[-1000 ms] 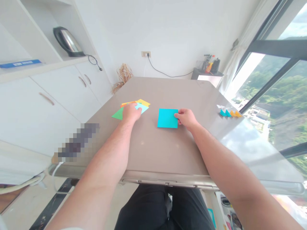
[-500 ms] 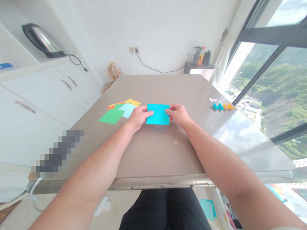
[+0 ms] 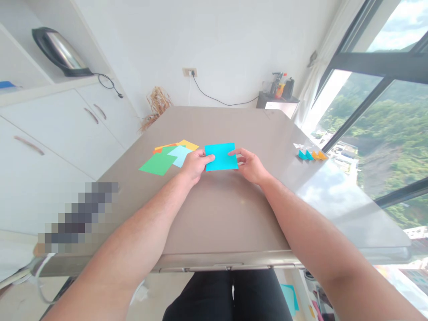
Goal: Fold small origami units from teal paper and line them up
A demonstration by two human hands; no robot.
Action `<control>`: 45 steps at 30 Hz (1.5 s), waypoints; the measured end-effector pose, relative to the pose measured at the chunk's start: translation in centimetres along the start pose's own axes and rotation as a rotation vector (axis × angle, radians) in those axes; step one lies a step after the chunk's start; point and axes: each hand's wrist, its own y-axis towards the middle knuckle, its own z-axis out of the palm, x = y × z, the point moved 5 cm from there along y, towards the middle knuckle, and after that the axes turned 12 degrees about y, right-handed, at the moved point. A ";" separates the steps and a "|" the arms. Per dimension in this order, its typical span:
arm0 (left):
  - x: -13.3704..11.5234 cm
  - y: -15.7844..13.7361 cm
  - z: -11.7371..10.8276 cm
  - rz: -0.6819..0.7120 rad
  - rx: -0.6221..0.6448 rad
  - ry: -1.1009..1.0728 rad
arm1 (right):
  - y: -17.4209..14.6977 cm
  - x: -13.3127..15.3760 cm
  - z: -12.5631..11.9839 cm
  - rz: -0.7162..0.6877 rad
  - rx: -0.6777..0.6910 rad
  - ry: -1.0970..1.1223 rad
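A bright blue sheet of paper (image 3: 220, 157) is held up over the table, tilted slightly. At its left edge, my left hand (image 3: 195, 164) pinches it, thumb on the near face and fingers behind. My right hand (image 3: 250, 166) is at the right edge, one finger lying on the near face and the others by or behind the edge. To the left of my left hand lie a green sheet (image 3: 157, 163), a pale blue sheet (image 3: 180, 156) and yellow and orange sheets (image 3: 188, 145), overlapping. Small folded blue paper pieces (image 3: 305, 154) and orange ones (image 3: 319, 155) stand in a row far right.
The brown table (image 3: 220, 218) has a blurred-out dark object (image 3: 80, 218) at its left edge. An electric kettle (image 3: 62, 51) stands on a shelf at left. Below the table's right side, more blue sheets (image 3: 289, 298) show. A window (image 3: 364, 111) fills the right.
The blue sheet has tilted, its right side turning slightly. My right hand has changed its grip: the thumb on the near face has given way to a finger. The view has shifted slightly.
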 end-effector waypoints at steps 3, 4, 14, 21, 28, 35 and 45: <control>-0.1 -0.1 0.0 -0.001 -0.003 0.013 | 0.0 0.3 0.2 -0.049 0.003 -0.005; -0.2 -0.2 0.0 -0.001 -0.006 0.021 | 0.0 0.5 0.3 -0.080 -0.002 -0.018; -0.8 -0.9 -0.1 -0.011 0.021 0.104 | -0.4 1.0 0.2 -0.100 -0.048 -0.070; -0.4 -0.9 0.1 -0.064 0.029 0.050 | -0.6 0.7 0.4 -0.038 -0.143 0.122; -0.4 -1.1 0.5 -0.078 0.073 0.041 | -0.9 0.6 0.0 -0.009 -0.213 0.271; -0.6 -1.2 0.7 -0.071 0.096 0.048 | -1.0 0.3 0.0 0.059 -0.265 0.387; -0.9 -1.7 1.2 -0.053 0.099 0.073 | -1.1 0.0 -0.8 0.041 -0.394 0.310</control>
